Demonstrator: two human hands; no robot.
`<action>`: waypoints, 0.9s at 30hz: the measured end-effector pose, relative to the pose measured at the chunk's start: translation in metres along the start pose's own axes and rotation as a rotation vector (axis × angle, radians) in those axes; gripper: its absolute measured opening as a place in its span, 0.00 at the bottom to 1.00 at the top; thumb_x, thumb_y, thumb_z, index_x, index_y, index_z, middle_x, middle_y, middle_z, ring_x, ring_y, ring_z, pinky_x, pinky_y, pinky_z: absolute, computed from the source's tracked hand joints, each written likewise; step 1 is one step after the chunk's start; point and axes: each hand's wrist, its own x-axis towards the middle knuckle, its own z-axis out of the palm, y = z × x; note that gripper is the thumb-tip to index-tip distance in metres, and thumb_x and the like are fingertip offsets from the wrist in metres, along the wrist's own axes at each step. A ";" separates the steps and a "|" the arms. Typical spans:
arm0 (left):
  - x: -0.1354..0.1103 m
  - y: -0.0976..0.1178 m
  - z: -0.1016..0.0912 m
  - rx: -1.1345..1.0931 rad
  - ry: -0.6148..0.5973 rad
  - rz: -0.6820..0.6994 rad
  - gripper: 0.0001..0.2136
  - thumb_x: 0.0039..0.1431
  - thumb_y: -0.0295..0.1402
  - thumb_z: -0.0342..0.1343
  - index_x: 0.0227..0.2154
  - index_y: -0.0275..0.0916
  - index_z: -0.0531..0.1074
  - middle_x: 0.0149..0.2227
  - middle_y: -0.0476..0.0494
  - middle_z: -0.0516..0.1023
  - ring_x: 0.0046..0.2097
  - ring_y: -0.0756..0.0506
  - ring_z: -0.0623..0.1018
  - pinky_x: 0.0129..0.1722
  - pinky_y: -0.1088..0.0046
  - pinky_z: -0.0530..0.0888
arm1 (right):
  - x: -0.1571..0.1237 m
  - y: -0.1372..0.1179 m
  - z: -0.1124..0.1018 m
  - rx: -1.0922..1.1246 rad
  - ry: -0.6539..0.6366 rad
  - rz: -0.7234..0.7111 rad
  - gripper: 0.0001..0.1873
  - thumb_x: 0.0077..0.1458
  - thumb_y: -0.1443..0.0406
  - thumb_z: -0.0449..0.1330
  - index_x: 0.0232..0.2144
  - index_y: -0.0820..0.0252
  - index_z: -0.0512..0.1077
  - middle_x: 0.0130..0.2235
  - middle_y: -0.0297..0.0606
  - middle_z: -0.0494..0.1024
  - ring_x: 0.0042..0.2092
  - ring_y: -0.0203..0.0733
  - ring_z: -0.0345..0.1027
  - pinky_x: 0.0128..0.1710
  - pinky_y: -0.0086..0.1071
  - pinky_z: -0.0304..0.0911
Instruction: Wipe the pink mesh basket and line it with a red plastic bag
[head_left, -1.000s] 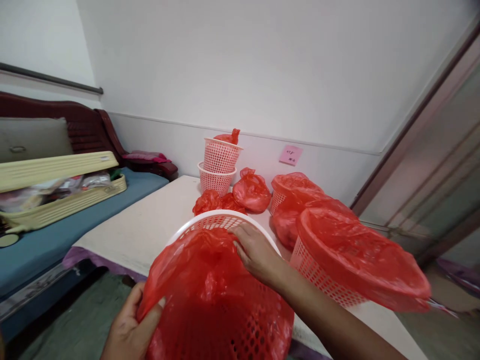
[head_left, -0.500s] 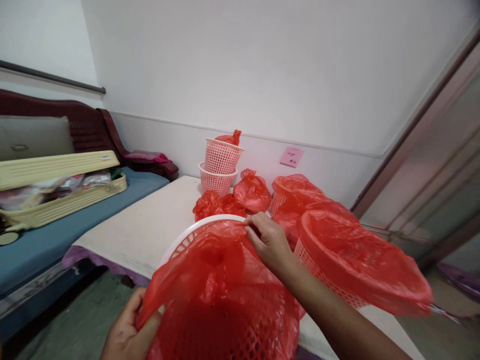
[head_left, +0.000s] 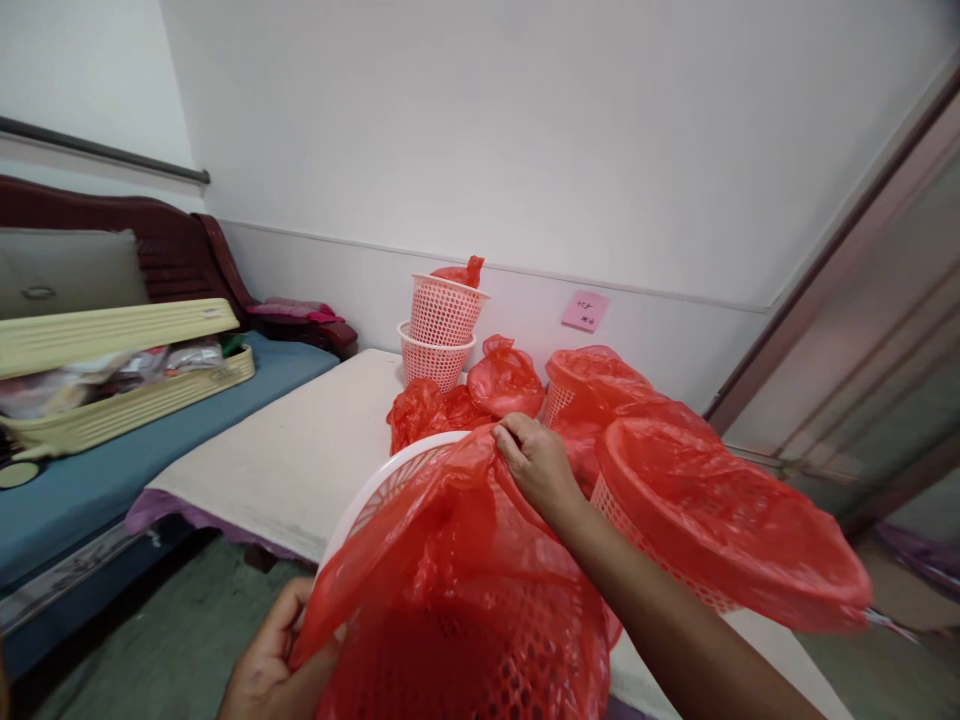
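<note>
Close in front of me is a white plastic basket [head_left: 369, 492] with perforated walls, a thin red plastic bag [head_left: 450, 580] spread inside it. My right hand [head_left: 538, 462] pinches the bag's edge at the basket's far rim. At the near left side, my left hand [head_left: 274, 655] is closed on the bag's edge, its thumb partly behind the red film. On the far left, part of the basket's rim shows bare. Whether the left fingers also grip the rim is hidden by the bag.
Red-lined baskets [head_left: 660, 500] stand to the right on the cream-covered table [head_left: 300, 450]. Behind are two stacked pink baskets [head_left: 442, 325] and bunched red bags [head_left: 506, 378]. A pink note [head_left: 585, 311] is on the wall. An open yellow case [head_left: 150, 400] lies on the blue seat at left.
The right hand has raised the bag's edge slightly at the far rim, and the film now rises in a fold toward it. My left hand has shifted slightly right, still holding.
</note>
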 end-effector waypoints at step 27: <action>0.064 0.113 0.023 1.488 -0.329 0.751 0.21 0.68 0.42 0.36 0.34 0.37 0.72 0.37 0.40 0.69 0.41 0.40 0.73 0.36 0.64 0.68 | 0.012 0.004 0.010 -0.041 0.035 0.007 0.17 0.60 0.60 0.51 0.20 0.56 0.55 0.22 0.29 0.61 0.26 0.35 0.54 0.29 0.31 0.45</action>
